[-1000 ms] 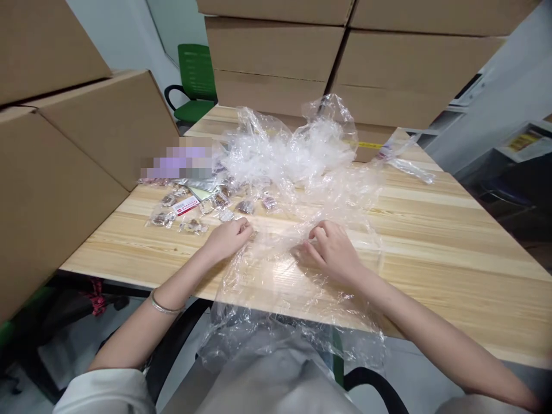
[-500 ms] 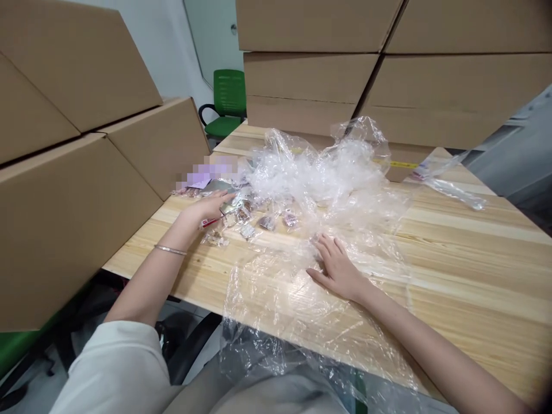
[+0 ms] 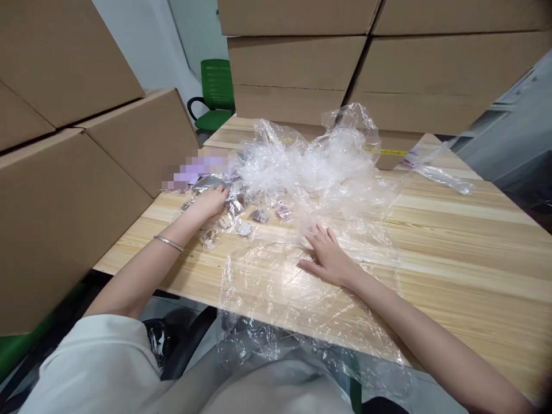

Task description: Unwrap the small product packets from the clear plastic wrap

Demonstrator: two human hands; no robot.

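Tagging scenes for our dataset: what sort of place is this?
Likely a workroom or office doubling as storage: large cardboard boxes stacked up, a wooden table with clear plastic on it, and a green chair beyond.

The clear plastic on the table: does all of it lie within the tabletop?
No, the clear plastic hangs over the near edge of the wooden table.

Plastic sheet [image 3: 319, 167] clear, whitish where bunched; table [image 3: 466, 259] pale, wood-grained; boxes [image 3: 293, 63] brown; chair [image 3: 217, 83] green.
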